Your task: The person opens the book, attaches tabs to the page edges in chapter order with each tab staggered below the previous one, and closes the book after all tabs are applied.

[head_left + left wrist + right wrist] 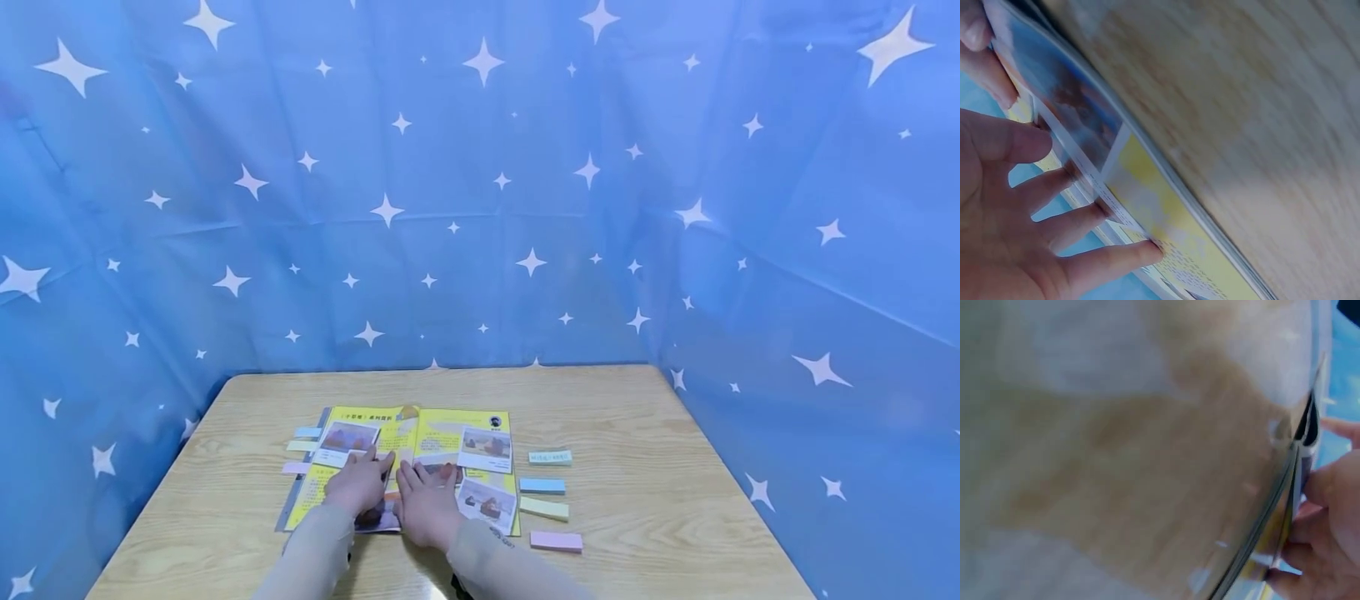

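An open magazine (pixel 468 418) with yellow pages and several pictures lies on the wooden table. My left hand (pixel 358 485) rests on its left page, close to the middle fold, with the fingers spread and nearly straight. Fingertips (pixel 1147 251) touch the page in the left wrist view. On the right page, just right of the fold, lies my right hand (pixel 429 507), its fingers pointing away from me. The right wrist view shows that hand (pixel 1329 519) at the magazine's edge, with the pages curving near the fold. Neither hand holds anything.
Right of the magazine lie sticky strips: a pale green one with writing (pixel 550 457), a blue one (pixel 542 486), a yellow one (pixel 544 508) and a pink one (pixel 556 542). Several tabs (pixel 302 446) stick out on the left. A blue starred curtain (pixel 465 275) hangs behind the table (pixel 660 500).
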Available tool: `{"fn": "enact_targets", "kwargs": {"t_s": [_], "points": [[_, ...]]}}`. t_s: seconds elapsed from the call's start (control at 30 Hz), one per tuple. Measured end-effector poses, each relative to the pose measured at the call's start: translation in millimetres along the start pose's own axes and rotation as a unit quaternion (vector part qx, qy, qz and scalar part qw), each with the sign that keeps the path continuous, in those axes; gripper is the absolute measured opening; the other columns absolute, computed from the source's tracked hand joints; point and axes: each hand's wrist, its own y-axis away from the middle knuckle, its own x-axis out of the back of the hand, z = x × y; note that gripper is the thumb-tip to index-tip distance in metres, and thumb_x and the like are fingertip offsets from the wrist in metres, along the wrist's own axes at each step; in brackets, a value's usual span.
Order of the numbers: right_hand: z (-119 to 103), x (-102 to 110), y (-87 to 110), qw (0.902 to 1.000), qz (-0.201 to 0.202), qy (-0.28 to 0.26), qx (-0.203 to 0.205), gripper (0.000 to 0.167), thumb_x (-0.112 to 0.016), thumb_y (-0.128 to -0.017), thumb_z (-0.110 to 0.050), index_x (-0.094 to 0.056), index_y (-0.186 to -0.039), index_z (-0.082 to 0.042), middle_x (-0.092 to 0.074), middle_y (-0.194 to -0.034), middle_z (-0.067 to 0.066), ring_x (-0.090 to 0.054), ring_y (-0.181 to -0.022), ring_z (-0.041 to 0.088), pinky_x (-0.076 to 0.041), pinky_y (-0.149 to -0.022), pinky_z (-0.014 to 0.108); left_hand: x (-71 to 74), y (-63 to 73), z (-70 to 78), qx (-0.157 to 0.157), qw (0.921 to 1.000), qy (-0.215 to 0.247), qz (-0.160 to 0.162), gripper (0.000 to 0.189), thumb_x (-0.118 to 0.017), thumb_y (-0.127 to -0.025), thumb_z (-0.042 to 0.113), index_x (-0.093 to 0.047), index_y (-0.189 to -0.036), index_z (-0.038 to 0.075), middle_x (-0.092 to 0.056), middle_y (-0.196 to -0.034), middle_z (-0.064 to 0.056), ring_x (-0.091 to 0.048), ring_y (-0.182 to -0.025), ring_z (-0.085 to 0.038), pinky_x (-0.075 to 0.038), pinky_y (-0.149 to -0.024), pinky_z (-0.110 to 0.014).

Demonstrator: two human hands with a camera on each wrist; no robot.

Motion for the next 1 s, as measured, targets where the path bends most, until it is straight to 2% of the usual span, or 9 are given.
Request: {"fn": "enact_targets", "kwargs": {"t_s": [0.2, 0.4, 0.53, 0.73, 1.0], "points": [[-4, 0, 0.4, 0.9998, 0.001, -0.019, 0.006, 0.057, -0.038, -0.101, -0.046, -0.036, -0.151, -0.019, -0.026, -0.158, -0.006, -0.024, -0.144, 0.016, -0.024, -0.104, 0.070, -0.6, 0.6, -4.2, 0.010, 0.9999, -0.005, -0.003, 0.052, -0.049, -0.093, 0.009, -0.050, -0.143, 0.022, -0.033, -0.154, -0.016, -0.022, -0.136, -0.053, -0.032, -0.086, -0.080], [3, 1, 0.2, 0.9998, -0.005, -0.015, 0.009, 0.058, -0.041, -0.100, -0.046, -0.036, -0.151, -0.019, -0.027, -0.157, -0.005, -0.027, -0.143, 0.017, -0.027, -0.102, 0.070, -2.8, -1.3, 2.8, 0.013, 0.9998, 0.013, 0.000, 0.048, -0.047, -0.096, 0.013, -0.050, -0.143, 0.023, -0.032, -0.154, -0.016, -0.020, -0.136, -0.054, -0.027, -0.086, -0.082], [7, 2, -1.5, 0.9993, -0.013, -0.016, 0.032, 0.058, -0.039, -0.101, -0.046, -0.034, -0.152, -0.019, -0.025, -0.158, -0.005, -0.025, -0.143, 0.017, -0.027, -0.102, 0.070, -2.4, -1.7, 3.3, 0.023, 0.9997, 0.011, -0.002, 0.050, -0.048, -0.095, 0.013, -0.049, -0.144, 0.023, -0.030, -0.155, -0.016, -0.019, -0.137, -0.054, -0.028, -0.084, -0.083], [11, 6, -8.7, 0.9976, -0.005, -0.012, 0.068, 0.057, -0.036, -0.103, -0.046, -0.031, -0.153, -0.019, -0.022, -0.159, -0.006, -0.023, -0.144, 0.016, -0.026, -0.104, 0.069, 3.2, -0.4, 0.7, 0.037, 0.9992, 0.010, 0.012, 0.056, -0.052, -0.090, 0.009, -0.048, -0.144, 0.020, -0.029, -0.154, -0.021, -0.020, -0.136, -0.055, -0.034, -0.082, -0.080], [13, 2, -3.6, 0.9978, -0.025, -0.031, 0.053, 0.057, -0.037, -0.103, -0.044, -0.029, -0.154, -0.018, -0.020, -0.160, -0.004, -0.019, -0.145, 0.017, -0.022, -0.105, 0.070, -1.5, -2.3, 5.3, 0.048, 0.9985, 0.026, 0.001, 0.054, -0.048, -0.092, 0.009, -0.047, -0.145, 0.022, -0.027, -0.155, -0.019, -0.017, -0.137, -0.055, -0.027, -0.086, -0.083]]}}
